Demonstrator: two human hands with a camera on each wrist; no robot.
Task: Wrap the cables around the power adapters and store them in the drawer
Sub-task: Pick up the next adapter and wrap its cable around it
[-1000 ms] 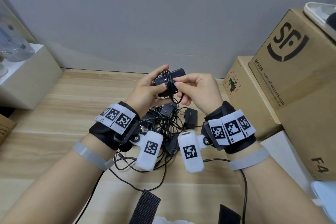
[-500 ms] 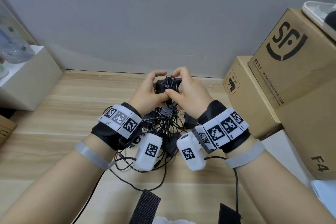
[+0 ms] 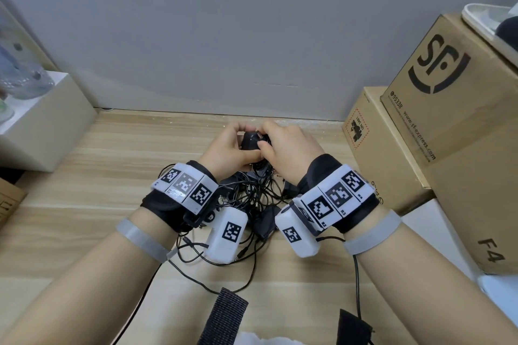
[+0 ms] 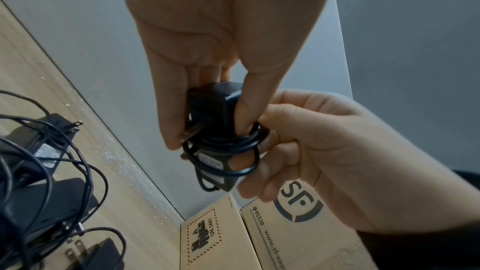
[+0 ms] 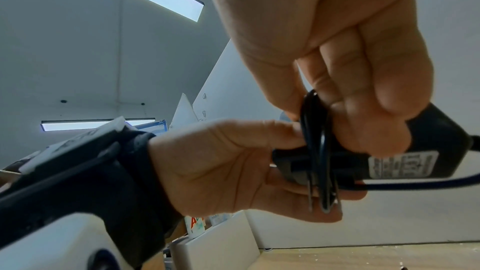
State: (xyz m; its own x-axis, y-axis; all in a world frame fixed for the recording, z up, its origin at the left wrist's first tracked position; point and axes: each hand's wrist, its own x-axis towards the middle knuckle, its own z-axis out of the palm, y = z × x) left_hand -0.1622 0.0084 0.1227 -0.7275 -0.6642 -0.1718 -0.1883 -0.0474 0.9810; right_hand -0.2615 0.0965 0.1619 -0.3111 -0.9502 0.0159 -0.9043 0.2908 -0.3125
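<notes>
Both hands hold one black power adapter (image 3: 250, 140) above the wooden table (image 3: 92, 176). My left hand (image 3: 241, 146) grips its body, with the thumb and fingers around the plug end (image 4: 207, 130). Several loops of its thin black cable (image 4: 228, 145) run round the middle. My right hand (image 3: 263, 139) pinches those loops against the adapter (image 5: 337, 122). A short stretch of cable (image 5: 415, 184) trails off to the right. Beneath the wrists lies a tangled pile of more black adapters and cables (image 3: 252, 199). No drawer is in view.
Stacked cardboard boxes (image 3: 448, 134) stand close on the right, a smaller one (image 3: 378, 154) nearest my right hand. A white box (image 3: 42, 126) sits at the far left. The grey wall is just behind the hands. A black strap (image 3: 224, 316) lies at the near edge.
Both hands have dropped lower and drawn together. The adapter has turned end-on, and my right hand has moved from its right side to over the cable loops.
</notes>
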